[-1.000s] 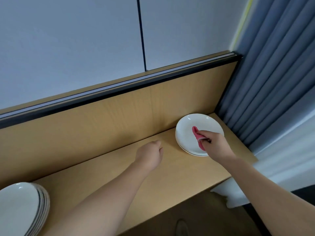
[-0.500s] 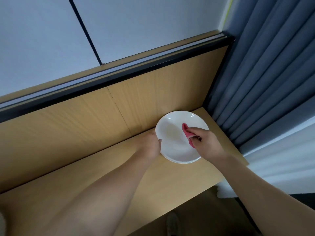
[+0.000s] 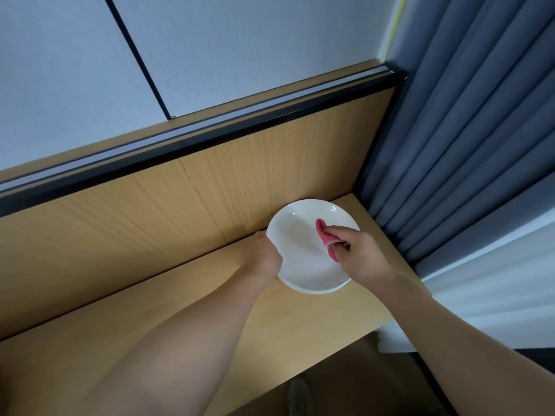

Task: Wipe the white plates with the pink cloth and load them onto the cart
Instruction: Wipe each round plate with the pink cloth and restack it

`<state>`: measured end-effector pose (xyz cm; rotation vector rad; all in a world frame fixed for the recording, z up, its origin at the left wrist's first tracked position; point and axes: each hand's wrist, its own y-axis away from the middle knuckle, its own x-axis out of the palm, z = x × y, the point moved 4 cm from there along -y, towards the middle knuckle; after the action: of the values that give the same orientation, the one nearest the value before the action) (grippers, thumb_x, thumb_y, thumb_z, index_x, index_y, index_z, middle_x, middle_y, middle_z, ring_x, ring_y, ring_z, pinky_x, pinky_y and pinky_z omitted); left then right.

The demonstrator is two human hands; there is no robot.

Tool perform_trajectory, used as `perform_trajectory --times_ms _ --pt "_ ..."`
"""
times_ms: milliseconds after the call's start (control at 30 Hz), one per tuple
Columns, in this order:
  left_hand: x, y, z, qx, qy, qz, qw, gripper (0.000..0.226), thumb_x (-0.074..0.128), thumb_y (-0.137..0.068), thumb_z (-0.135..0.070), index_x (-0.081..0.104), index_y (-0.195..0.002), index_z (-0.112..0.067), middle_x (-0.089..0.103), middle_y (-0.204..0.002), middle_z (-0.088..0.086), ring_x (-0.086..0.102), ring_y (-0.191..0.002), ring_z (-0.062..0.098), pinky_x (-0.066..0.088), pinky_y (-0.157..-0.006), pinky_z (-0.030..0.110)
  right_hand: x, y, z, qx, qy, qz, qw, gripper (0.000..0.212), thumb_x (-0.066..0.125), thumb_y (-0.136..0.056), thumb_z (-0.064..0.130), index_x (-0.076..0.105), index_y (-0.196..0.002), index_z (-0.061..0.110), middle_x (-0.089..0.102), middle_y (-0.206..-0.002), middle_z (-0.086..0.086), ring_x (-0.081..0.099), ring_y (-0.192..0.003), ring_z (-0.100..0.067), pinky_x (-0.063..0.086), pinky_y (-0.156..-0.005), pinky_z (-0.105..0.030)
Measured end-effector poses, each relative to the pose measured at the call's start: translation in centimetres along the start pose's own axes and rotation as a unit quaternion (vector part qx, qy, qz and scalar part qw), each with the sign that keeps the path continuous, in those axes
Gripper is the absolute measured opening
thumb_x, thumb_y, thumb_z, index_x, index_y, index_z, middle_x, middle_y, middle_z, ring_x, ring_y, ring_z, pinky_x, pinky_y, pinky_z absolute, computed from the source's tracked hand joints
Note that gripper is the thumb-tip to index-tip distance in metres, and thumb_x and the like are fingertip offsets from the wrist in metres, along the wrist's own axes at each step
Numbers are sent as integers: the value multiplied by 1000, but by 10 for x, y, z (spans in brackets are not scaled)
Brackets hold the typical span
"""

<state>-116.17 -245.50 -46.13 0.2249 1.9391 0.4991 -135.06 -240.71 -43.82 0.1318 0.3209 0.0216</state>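
Observation:
A small stack of white plates (image 3: 300, 253) lies on the wooden shelf (image 3: 180, 319) near its right end, against the back panel. My left hand (image 3: 264, 256) grips the left rim of the top plate. My right hand (image 3: 360, 253) holds the bunched pink cloth (image 3: 326, 238) and presses it on the plate's right half. The cart is out of view.
A wooden back panel (image 3: 150, 217) with a black rail rises behind the shelf. Blue-grey curtains (image 3: 468, 145) hang right beside the plates. The shelf's front edge runs diagonally, with dark floor and a shoe (image 3: 297, 397) below it.
My left hand travelled right across the shelf and took hold of the plate's left rim. The view swung right, so the second plate stack at far left dropped out of sight.

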Motion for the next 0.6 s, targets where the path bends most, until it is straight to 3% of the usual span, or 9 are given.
perform_trajectory --times_ms 33,133,233,333,433,600 --pt "0 -1 1 -8 10 -1 1000 40 48 -93 -10 43 -131 1 59 -116 15 58 -108 33 35 -72 29 -1 1 1 -2 5 -3 1000 36 44 -95 -3 73 -105 16 67 -95 14 45 -69 -8 42 -75 -22" --pt "0 -4 3 -23 54 11 998 30 49 -87 -2 42 -116 0 55 -80 4 57 -75 26 38 -52 28 -2 3 4 -6 6 0 1000 37 44 -96 -2 73 -107 19 68 -97 9 43 -69 -10 41 -75 -23" --pt "-5 0 4 -11 118 11 993 20 48 -87 -1 37 -103 -7 53 -79 4 58 -73 27 46 -55 33 -2 3 10 -4 7 0 1000 38 44 -96 -1 74 -106 20 67 -95 14 44 -69 -10 41 -74 -21" --pt "-11 8 13 9 136 -8 991 15 45 -90 -2 35 -100 -8 46 -72 -1 48 -64 19 36 -48 28 1 4 22 -20 24 -2 1000 37 43 -95 -4 74 -103 17 65 -88 22 44 -67 -9 40 -73 -20" --pt "-20 17 30 15 145 -27 989 11 43 -93 -5 36 -101 -7 45 -72 -1 45 -61 15 32 -47 28 9 4 38 -30 30 5 999 34 44 -95 -4 73 -102 12 69 -98 23 48 -69 -8 44 -76 -22" --pt "-42 34 75 -5 191 -47 980 13 42 -95 -8 39 -108 -6 48 -83 -2 52 -76 23 41 -58 30 45 4 67 -46 52 27 997 36 42 -94 -3 73 -105 12 60 -72 30 46 -61 -3 39 -68 -11"
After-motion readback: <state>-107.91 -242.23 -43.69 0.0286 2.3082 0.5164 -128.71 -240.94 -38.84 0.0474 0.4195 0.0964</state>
